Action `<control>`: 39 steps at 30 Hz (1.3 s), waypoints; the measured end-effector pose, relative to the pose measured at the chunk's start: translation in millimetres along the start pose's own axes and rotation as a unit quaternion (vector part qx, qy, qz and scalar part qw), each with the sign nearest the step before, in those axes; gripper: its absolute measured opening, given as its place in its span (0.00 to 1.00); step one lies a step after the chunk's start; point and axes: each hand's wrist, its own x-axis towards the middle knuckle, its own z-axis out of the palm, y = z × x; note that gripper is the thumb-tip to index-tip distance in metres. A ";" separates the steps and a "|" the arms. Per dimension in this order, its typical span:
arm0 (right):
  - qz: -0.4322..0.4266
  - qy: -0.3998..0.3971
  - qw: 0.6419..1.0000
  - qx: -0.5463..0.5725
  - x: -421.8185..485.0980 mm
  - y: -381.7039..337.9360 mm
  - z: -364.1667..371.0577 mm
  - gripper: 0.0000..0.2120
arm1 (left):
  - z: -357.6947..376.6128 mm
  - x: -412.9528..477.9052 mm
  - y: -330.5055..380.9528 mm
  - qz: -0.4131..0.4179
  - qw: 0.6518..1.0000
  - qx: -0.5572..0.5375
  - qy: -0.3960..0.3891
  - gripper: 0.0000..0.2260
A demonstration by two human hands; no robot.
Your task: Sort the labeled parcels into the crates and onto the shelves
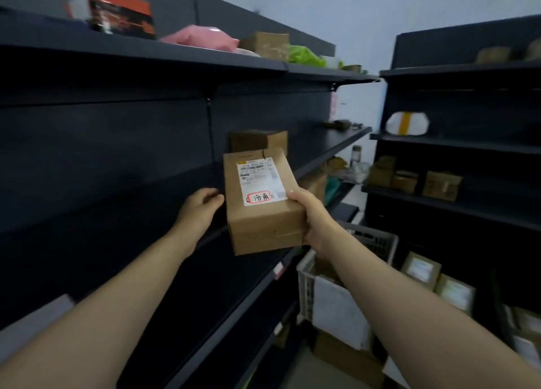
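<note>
parcel gripped at 3 o'clock by right hand fingers; left hand at 9 o'clock, contact unclear; could tilt, drop.

The parcel is between the left hand and the right hand, before the left shelves. Behind it a box stands on the middle shelf. A crate is lower, at the right.
</note>
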 end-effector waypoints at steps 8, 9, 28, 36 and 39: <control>-0.005 0.083 0.996 0.000 80.0 -32.5 -116.0 0.37 | 137.9 82.3 35.0 0.040 0.998 0.019 -0.051 0.16; -0.005 0.086 0.996 0.003 94.0 -39.0 -127.3 0.38 | 150.1 94.7 40.1 0.034 0.998 0.019 -0.050 0.16; -0.048 0.103 0.993 0.009 369.0 -122.3 -166.6 0.13 | 218.0 344.2 43.0 -0.063 0.998 -0.015 0.025 0.30; -0.062 0.070 0.996 0.008 474.1 -138.8 -171.3 0.11 | 232.0 433.0 22.9 -0.181 0.962 -0.160 0.129 0.37; -0.031 0.045 0.998 0.004 504.5 -144.3 -170.4 0.10 | 236.3 439.7 20.8 -0.207 0.948 -0.216 0.112 0.21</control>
